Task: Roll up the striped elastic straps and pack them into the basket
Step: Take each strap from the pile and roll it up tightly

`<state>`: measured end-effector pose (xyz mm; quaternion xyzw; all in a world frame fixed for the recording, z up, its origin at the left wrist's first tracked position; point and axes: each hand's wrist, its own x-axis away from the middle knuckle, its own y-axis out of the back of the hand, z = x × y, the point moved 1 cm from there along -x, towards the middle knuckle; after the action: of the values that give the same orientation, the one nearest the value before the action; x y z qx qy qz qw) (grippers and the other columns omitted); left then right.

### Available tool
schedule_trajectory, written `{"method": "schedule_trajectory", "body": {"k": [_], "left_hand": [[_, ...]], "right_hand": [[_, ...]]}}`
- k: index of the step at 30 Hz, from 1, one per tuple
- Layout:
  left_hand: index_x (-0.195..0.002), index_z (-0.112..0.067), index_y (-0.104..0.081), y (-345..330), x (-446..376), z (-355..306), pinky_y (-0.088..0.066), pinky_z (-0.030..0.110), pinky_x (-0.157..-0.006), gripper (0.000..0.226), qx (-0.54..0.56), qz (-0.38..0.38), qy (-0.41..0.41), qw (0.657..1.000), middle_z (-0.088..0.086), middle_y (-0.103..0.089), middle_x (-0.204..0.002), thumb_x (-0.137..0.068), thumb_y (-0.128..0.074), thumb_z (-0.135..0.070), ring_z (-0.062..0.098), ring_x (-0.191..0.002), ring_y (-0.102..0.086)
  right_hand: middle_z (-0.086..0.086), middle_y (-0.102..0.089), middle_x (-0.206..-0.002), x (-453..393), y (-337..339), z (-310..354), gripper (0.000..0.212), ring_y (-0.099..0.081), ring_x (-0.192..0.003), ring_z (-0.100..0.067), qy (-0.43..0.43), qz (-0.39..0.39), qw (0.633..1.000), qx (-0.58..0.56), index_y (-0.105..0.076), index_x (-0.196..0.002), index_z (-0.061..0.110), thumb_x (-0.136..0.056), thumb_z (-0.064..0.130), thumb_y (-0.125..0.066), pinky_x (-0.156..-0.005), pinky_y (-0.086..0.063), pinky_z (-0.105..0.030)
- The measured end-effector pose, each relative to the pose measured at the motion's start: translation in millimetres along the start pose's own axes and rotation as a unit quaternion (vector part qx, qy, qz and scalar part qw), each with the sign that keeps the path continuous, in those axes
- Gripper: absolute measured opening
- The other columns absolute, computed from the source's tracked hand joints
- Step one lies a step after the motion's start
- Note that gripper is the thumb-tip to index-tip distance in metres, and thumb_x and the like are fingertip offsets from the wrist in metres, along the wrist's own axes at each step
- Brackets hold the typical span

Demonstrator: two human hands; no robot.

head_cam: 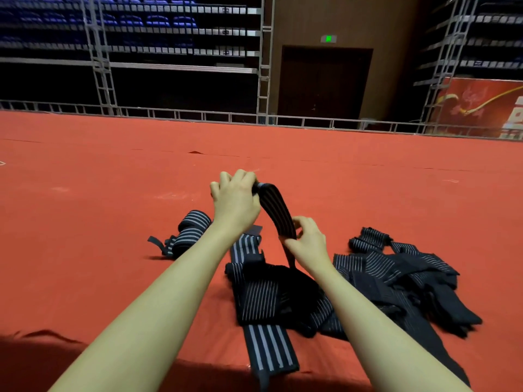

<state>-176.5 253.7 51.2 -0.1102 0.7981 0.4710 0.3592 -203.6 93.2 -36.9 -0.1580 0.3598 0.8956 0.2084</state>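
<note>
Left hand [235,199] grips one strap [278,213] at its top end, apparently starting a roll, right hand [307,241] pinching it lower; winding tightly comes next.

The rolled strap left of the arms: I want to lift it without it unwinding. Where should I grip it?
Probably grip the rolled strap across its thick wound body, coming from above, fingers on both curved sides. Its loose tail trails to the left on the red floor; trapping that tail against the roll should keep it wound.
</note>
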Motion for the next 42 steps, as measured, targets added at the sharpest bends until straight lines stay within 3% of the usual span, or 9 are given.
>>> {"method": "schedule_trajectory", "body": {"k": [4, 7, 16, 25, 28, 31, 35, 38, 42], "left_hand": [[-0.11, -0.021, -0.058, -1.0, 6.4, 13.1, -0.011, 0.03, -0.073, 0.029, -0.013, -0.026, 0.029, 0.999, -0.002, -0.057, -0.106, -0.087, -0.045, -0.01, 0.022, -0.093, -0.03], [-0.113, -0.023, -0.057, -4.5, 12.7, 16.2, -0.012, 0.031, -0.074, 0.032, -0.035, 0.001, 0.029, 0.999, -0.002, -0.055, -0.105, -0.087, -0.044, -0.012, 0.022, -0.092, -0.027], [-0.147, -0.029, -0.019, -20.4, 37.0, 5.8, -0.025, 0.038, -0.09, 0.065, -0.1, 0.107, -0.048, 0.988, 0.0, -0.049, -0.111, -0.088, -0.046, -0.027, 0.028, -0.106, -0.035], [-0.149, -0.021, -0.015, -21.6, 35.5, 0.8, -0.015, 0.041, -0.107, 0.085, 0.03, 0.056, -0.075, 0.995, 0.003, -0.023, -0.148, -0.08, -0.061, -0.039, 0.026, -0.134, -0.02], [-0.139, -0.022, -0.036, -30.7, 33.2, -6.3, -0.011, 0.04, -0.107, 0.056, -0.077, 0.147, -0.156, 0.974, 0.001, -0.037, -0.146, -0.088, -0.055, -0.031, 0.023, -0.136, -0.025], [-0.107, -0.013, -0.055, -39.8, 38.1, -9.6, -0.023, 0.031, -0.096, 0.017, -0.095, 0.149, -0.117, 0.977, 0.005, -0.062, -0.112, -0.093, -0.046, -0.018, 0.027, -0.109, -0.051], [-0.118, -0.012, -0.051, -33.1, 39.9, -7.1, -0.039, 0.039, -0.08, 0.032, -0.016, 0.089, -0.015, 0.996, 0.011, -0.062, -0.109, -0.089, -0.044, -0.003, 0.036, -0.099, -0.057], [-0.119, -0.014, -0.05, -34.0, 41.0, -9.0, -0.034, 0.035, -0.076, 0.033, -0.08, 0.095, -0.036, 0.992, 0.009, -0.06, -0.108, -0.089, -0.043, -0.004, 0.034, -0.097, -0.057], [-0.12, -0.015, -0.048, -44.5, 48.3, -14.9, -0.03, 0.035, -0.089, 0.032, -0.147, 0.117, -0.122, 0.975, 0.004, -0.057, -0.116, -0.088, -0.049, -0.011, 0.028, -0.105, -0.055]], "right_hand": [[0.013, -0.056, -0.073, 17.6, -5.2, -22.4, 0.015, -0.054, -0.075, -0.014, -0.041, 0.078, 0.996, 0.023, -0.057, -0.072, 0.04, -0.077, 0.031, -0.068, -0.074, -0.042, -0.037], [0.007, -0.049, -0.052, 17.5, -3.2, -28.8, 0.033, -0.047, -0.06, -0.019, -0.066, 0.042, 0.997, -0.006, -0.05, -0.051, 0.029, -0.08, 0.03, -0.066, -0.056, -0.033, -0.033], [-0.002, -0.068, -0.086, -12.9, 16.5, 25.2, 0.021, -0.061, -0.084, -0.024, 0.055, -0.113, 0.992, 0.009, -0.073, -0.094, 0.019, -0.086, 0.038, -0.067, -0.068, -0.043, -0.037], [0.006, -0.06, -0.073, -24.6, 16.6, 7.7, 0.007, -0.05, -0.072, -0.012, 0.28, -0.142, 0.939, 0.142, -0.074, -0.082, 0.022, -0.076, 0.023, -0.071, -0.066, -0.025, -0.028], [0.008, -0.062, -0.075, -12.9, 10.4, -0.3, 0.009, -0.053, -0.072, -0.01, 0.261, -0.119, 0.951, 0.117, -0.073, -0.08, 0.024, -0.073, 0.018, -0.072, -0.069, -0.028, -0.027], [0.009, -0.063, -0.079, -4.8, 13.1, -3.5, 0.011, -0.058, -0.072, -0.014, 0.213, -0.098, 0.964, 0.122, -0.069, -0.085, 0.022, -0.076, 0.021, -0.076, -0.07, -0.029, -0.031], [0.01, -0.061, -0.091, 7.1, 18.6, -17.9, 0.019, -0.055, -0.083, -0.013, 0.084, -0.038, 0.987, 0.129, -0.061, -0.096, 0.024, -0.079, 0.026, -0.07, -0.078, -0.026, -0.032], [0.007, -0.063, -0.087, 16.2, 21.0, -24.8, 0.011, -0.057, -0.084, -0.016, 0.024, -0.035, 0.991, 0.128, -0.063, -0.089, 0.021, -0.08, 0.025, -0.066, -0.084, -0.033, -0.036], [-0.003, -0.064, -0.078, 18.4, 18.5, -25.8, 0.007, -0.06, -0.08, -0.03, 0.08, -0.059, 0.982, 0.162, -0.068, -0.079, 0.011, -0.08, 0.014, -0.061, -0.079, -0.03, -0.037]]}}
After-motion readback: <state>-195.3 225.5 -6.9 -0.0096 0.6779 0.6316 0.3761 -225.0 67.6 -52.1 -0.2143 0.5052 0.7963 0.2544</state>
